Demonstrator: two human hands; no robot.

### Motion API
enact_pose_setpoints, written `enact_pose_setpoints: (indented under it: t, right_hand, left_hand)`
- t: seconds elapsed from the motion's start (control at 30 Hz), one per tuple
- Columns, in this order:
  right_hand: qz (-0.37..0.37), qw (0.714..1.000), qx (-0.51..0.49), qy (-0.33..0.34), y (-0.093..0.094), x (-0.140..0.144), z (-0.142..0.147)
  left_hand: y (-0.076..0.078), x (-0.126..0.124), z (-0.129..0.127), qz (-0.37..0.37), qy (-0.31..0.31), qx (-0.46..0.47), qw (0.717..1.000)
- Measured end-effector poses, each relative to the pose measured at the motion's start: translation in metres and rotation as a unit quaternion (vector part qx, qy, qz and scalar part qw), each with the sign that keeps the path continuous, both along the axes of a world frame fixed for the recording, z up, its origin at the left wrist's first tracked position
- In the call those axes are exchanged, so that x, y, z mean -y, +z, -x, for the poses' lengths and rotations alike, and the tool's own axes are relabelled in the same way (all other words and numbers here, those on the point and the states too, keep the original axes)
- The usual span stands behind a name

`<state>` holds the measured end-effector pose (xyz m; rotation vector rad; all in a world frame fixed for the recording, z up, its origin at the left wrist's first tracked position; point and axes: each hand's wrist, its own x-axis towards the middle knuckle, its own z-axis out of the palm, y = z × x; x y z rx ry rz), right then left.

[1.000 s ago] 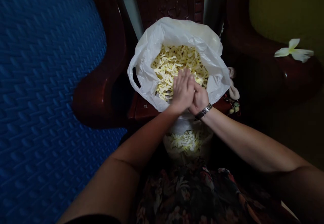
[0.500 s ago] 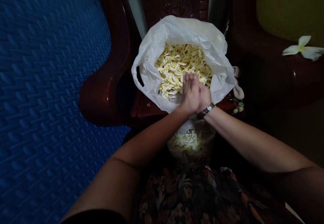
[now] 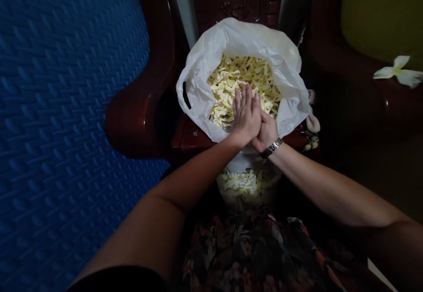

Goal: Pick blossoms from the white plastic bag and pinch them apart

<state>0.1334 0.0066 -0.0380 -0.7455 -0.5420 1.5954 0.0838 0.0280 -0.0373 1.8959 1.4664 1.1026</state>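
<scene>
My left hand (image 3: 246,118) lies palm against my right hand (image 3: 267,131), its fingers stretched out and slightly spread. Most of the right hand's fingers are hidden behind the left, so their pose does not show; a metal watch (image 3: 271,148) circles that wrist. Both hands are over the near edge of a white plastic bag (image 3: 201,76), whose mouth is wide open. Inside lie many pale yellow-white petals (image 3: 231,74). No object shows between the palms. Below my wrists, a second pale bag or container (image 3: 236,201) holds more whitish petals (image 3: 246,182).
The white bag rests on a dark reddish wooden seat (image 3: 190,138) with a curved armrest (image 3: 127,124) at left. Blue woven-pattern matting (image 3: 66,107) fills the left side. A white flower (image 3: 399,72) lies at right. Small trinkets (image 3: 312,142) hang beside the bag.
My hands were pressed together edge-on; now the left has turned so more of its back and spread fingers show. The view has shifted slightly, and the bags stay put.
</scene>
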Motion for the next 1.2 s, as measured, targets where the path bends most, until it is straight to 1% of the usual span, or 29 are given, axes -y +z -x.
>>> enact_pose_setpoints:
  t: [0.03,0.1,0.13,0.2,0.27,0.3,0.37,0.43,0.5,0.57,0.63,0.7,0.77,0.83,0.9,0.97,1.03,1.07,1.13,1.2]
  right_hand:
    - [0.009,1.0,-0.001,0.004,-0.002,-0.002,-0.001]
    - [0.032,0.999,-0.005,0.011,-0.007,-0.006,-0.001]
    - [0.048,0.999,-0.008,0.014,-0.009,-0.008,-0.001]
    - [0.09,0.996,-0.018,0.019,-0.013,-0.011,-0.004]
    - [0.12,0.992,-0.03,0.029,-0.015,-0.014,-0.012]
    - [0.122,0.991,-0.036,0.034,-0.015,-0.015,-0.016]
    - [0.103,0.993,-0.04,0.039,-0.014,-0.017,-0.028]
    - [0.071,0.996,-0.034,0.031,-0.012,-0.018,-0.039]
    - [0.047,0.999,-0.02,0.015,-0.011,-0.019,-0.049]
    - [0.037,0.999,0.0,0.002,-0.011,-0.017,-0.054]
    - [0.037,0.999,0.024,-0.003,-0.01,-0.014,-0.054]
    - [0.038,0.999,0.037,0.005,-0.009,-0.009,-0.051]
    - [0.041,0.999,0.031,0.017,-0.007,-0.005,-0.047]
    - [0.042,0.999,0.02,0.028,-0.005,-0.002,-0.044]
    - [0.04,0.999,0.013,0.033,-0.003,-0.001,-0.043]
    - [0.035,0.999,0.004,0.033,-0.003,-0.001,-0.042]
    - [0.025,0.999,-0.001,0.036,-0.003,-0.001,-0.042]
    - [0.02,0.999,0.002,0.039,-0.003,0.0,-0.042]
    - [0.012,0.999,0.031,0.034,-0.001,0.003,-0.04]
    - [-0.003,0.996,0.092,-0.013,0.001,0.007,-0.039]
  left_hand:
    - [-0.001,-0.007,0.005,-0.01,0.032,-0.007,0.999]
    - [-0.003,-0.022,0.015,-0.012,0.055,-0.039,0.998]
    - [-0.004,-0.027,0.019,-0.018,0.058,-0.047,0.997]
    - [-0.004,-0.035,0.026,-0.034,0.044,-0.043,0.997]
    - [-0.002,-0.038,0.033,-0.054,0.015,0.001,0.998]
    - [-0.001,-0.038,0.037,-0.057,-0.004,0.036,0.998]
    - [0.005,-0.036,0.047,-0.05,-0.026,0.108,0.993]
    - [0.011,-0.029,0.059,-0.021,-0.062,0.15,0.987]
    - [0.014,-0.018,0.068,-0.007,-0.133,0.135,0.982]
    - [0.014,-0.005,0.073,-0.044,-0.196,0.076,0.977]
    - [0.009,0.005,0.073,-0.081,-0.236,0.029,0.968]
    - [0.003,0.011,0.071,-0.119,-0.257,0.006,0.959]
    - [-0.001,0.012,0.069,-0.154,-0.258,-0.007,0.954]
    - [0.0,0.012,0.069,-0.176,-0.242,-0.03,0.954]
    - [0.004,0.011,0.071,-0.19,-0.229,-0.083,0.951]
    - [0.009,0.011,0.073,-0.205,-0.219,-0.152,0.942]
    - [0.013,0.011,0.074,-0.22,-0.207,-0.19,0.934]
    - [0.014,0.011,0.074,-0.223,-0.203,-0.187,0.935]
    - [0.016,0.01,0.075,-0.201,-0.207,-0.14,0.947]
    - [0.017,0.01,0.075,-0.123,-0.204,-0.053,0.97]
